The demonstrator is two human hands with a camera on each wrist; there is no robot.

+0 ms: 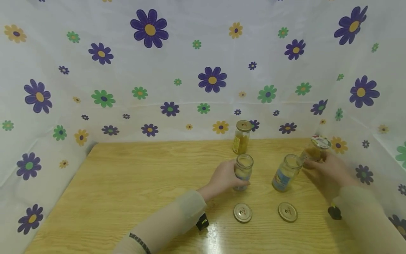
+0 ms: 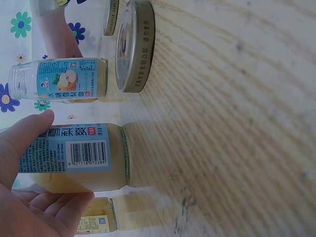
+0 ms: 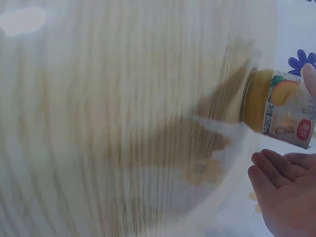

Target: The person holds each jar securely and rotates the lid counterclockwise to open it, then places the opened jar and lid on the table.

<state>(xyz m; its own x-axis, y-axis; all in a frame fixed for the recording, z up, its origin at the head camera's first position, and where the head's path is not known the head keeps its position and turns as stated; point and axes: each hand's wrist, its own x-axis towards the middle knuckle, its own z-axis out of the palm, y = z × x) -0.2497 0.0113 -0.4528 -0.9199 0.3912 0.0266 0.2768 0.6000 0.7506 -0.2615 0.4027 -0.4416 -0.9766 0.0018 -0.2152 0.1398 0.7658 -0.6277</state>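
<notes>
My left hand [image 1: 226, 175] grips a lidless glass jar [image 1: 243, 173] with a blue label, fingers and thumb wrapped around its sides as it stands upright on the table. Toward the right edge, my right hand [image 1: 333, 168] is at a lidded jar [image 1: 312, 154] of yellow fruit with a patterned lid. In the right wrist view its fingers [image 3: 279, 170] are extended, with a gap between them and the fruit jar [image 3: 259, 101]; the thumb overlaps the label. Between the hands stands a second lidless jar [image 1: 283, 178], also blue-labelled.
Two gold lids [image 1: 242, 213] [image 1: 288, 212] lie flat near the front of the wooden table [image 1: 142, 176]. A jar with a gold lid [image 1: 241, 141] stands at the back, beyond my left hand. A flowered white curtain [image 1: 177, 63] surrounds the back and sides.
</notes>
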